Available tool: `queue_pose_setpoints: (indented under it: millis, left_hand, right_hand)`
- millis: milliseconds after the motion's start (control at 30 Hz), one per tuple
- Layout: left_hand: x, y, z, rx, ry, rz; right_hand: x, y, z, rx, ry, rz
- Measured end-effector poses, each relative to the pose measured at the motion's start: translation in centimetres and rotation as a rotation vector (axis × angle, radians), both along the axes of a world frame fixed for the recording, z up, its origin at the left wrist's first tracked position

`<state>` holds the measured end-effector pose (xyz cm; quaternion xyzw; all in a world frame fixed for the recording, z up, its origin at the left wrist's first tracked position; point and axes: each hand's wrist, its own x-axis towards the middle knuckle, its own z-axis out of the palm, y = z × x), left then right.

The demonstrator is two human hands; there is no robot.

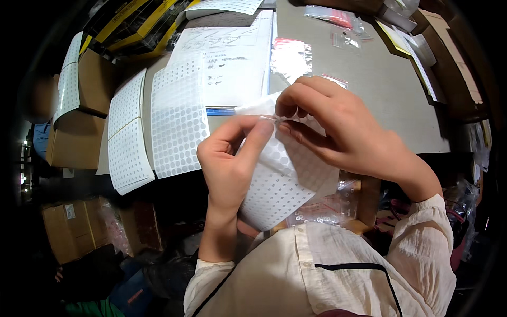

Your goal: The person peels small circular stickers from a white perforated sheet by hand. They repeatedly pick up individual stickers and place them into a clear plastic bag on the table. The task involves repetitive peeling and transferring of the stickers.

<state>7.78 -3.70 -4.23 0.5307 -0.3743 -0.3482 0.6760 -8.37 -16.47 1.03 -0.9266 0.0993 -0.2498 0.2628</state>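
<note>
My left fingers and right fingers nearly meet above a white dotted sheet; whatever lies between my fingertips is too small to tell. To my left, another dotted sheet lies beside a banded stack. Handwritten papers and small plastic bags rest farther across the counter.

Room to pass over grey tabletop beyond right hand; dotted sheets, papers block left; cardboard box bounds right.

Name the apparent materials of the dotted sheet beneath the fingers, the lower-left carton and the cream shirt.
Dotted sheet: probably paper or plastic film, smooth, thin and bending. Carton: apparently cardboard, matte, with flat brown panels. Cream shirt: fabric, perhaps cotton, matte, wrinkled.
</note>
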Motion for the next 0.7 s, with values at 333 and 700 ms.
queue_pose_setpoints:
  millis: [333, 700]
  left_hand:
    - [0.0, -0.1, 0.3, 0.016, -0.049, 0.037]
    - [0.6, 0.0, 0.3, 0.023, -0.118, 0.022]
  right_hand:
    - [0.9, 0.4, -2.1, -0.224, -0.212, -0.012]
    - [-3.3, -9.7, -0.1, 0.484, 0.489, -0.182]
